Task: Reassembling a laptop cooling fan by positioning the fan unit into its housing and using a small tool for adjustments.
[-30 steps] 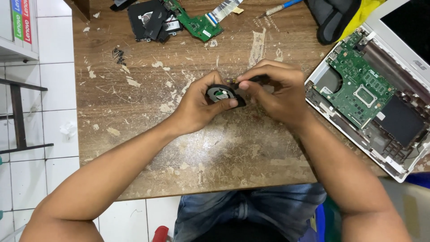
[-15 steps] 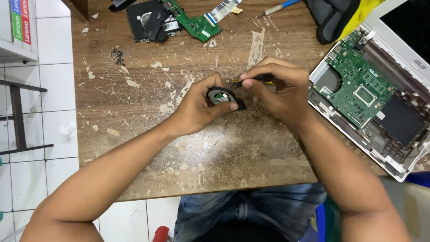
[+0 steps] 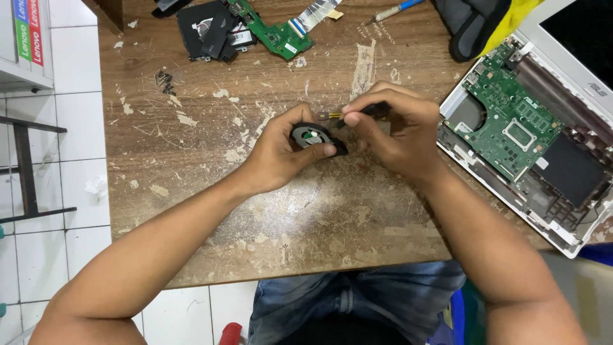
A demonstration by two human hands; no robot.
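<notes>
My left hand point(image 3: 281, 150) grips a small round black cooling fan point(image 3: 313, 136) above the middle of a worn wooden table point(image 3: 319, 211). The thumb lies across the fan's front edge. My right hand point(image 3: 393, 131) is closed on a small dark tool whose yellow-tipped end point(image 3: 333, 115) sticks out to the left, just above the fan. Both hands are close together, fingers nearly touching. Most of the tool is hidden inside my right fist.
An opened white laptop point(image 3: 543, 137) with a bare green motherboard lies at the right. A green circuit board point(image 3: 274, 35) with black parts and a ribbon cable sits at the far edge. Small screws point(image 3: 163, 80), a blue-handled tool point(image 3: 389, 11) and a dark pouch point(image 3: 472, 22) lie nearby.
My right hand has drawn the tool a little up and away from the fan, so its yellow-tipped end now shows. The left hand keeps the fan in place.
</notes>
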